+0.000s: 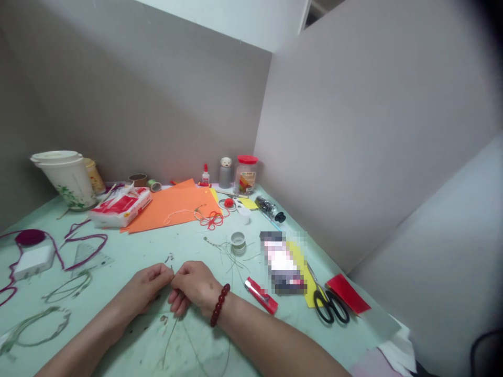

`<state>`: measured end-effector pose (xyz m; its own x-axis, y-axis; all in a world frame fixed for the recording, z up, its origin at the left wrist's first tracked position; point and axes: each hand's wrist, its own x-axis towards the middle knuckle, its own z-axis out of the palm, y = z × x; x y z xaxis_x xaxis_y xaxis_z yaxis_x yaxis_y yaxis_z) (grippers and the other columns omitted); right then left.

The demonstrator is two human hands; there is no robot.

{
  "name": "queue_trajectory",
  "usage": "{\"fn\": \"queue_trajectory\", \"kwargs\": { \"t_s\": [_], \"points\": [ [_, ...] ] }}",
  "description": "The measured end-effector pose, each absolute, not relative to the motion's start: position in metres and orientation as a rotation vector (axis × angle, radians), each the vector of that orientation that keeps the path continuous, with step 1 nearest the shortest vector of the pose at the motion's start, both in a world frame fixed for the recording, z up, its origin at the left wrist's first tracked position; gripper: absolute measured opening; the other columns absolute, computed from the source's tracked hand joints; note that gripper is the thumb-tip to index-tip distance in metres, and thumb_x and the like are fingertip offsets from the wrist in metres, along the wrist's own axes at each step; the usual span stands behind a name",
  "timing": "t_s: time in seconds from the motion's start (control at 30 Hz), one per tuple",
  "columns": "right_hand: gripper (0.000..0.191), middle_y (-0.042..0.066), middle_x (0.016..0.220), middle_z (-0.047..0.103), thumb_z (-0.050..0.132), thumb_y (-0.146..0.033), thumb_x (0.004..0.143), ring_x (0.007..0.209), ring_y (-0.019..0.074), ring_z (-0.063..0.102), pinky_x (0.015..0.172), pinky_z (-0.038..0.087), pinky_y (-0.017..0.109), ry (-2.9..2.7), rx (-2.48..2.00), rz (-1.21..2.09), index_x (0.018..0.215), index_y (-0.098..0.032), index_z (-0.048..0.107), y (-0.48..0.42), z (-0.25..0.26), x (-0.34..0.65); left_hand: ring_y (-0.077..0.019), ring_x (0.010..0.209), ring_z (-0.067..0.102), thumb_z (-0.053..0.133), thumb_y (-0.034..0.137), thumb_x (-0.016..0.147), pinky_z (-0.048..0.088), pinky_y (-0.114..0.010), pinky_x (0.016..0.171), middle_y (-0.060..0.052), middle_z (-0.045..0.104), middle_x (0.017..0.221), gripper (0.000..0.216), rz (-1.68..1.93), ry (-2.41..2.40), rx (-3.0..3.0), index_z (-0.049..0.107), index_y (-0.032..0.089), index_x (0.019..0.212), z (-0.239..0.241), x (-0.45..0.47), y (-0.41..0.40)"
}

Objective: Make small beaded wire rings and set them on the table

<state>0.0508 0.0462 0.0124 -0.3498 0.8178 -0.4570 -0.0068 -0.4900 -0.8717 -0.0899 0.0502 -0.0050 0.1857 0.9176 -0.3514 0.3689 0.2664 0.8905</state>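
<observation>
My left hand (151,283) and my right hand (195,285) meet over the near middle of the table, fingertips pinched together. Thin green cord (190,343) trails from beneath my right hand toward the near edge, and a short end pokes up between the fingertips. The part in the pinch is mostly covered by the fingers. A dark red bead bracelet (220,305) circles my right wrist. Small dark bits lie around my hands. Beyond my right hand stands a spool of green cord (238,243) with loose strands. A red lighter (261,295) lies beside my right forearm.
Black-handled scissors (330,306) rest on yellow paper at right, by a blurred-out phone-like object (283,262). Orange paper (176,208), a tissue pack (121,207) and a white bin (66,180) sit behind. Finished-looking green cord loops (39,327) and purple yarn (30,237) lie left. Grey panels enclose the table.
</observation>
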Motion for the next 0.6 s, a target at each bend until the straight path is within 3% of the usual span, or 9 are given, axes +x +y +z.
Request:
{"fn": "queue_trajectory", "kwargs": {
  "t_s": [0.6],
  "points": [
    [0.017,-0.004,0.039,0.051,0.045,-0.004,0.072,0.029,0.0093,0.048,0.027,0.041,0.017,-1.131,-1.306,1.873,0.06,-0.016,0.045,0.0455,0.0117,0.0511,-0.0059,0.04,0.021,0.057,0.062,0.066,0.009,-0.019,0.041,0.009,0.036,0.046,0.044,0.609,1.389,1.291,0.043,0.02,0.067,-0.0015,-0.0886,0.0484]
  ]
}}
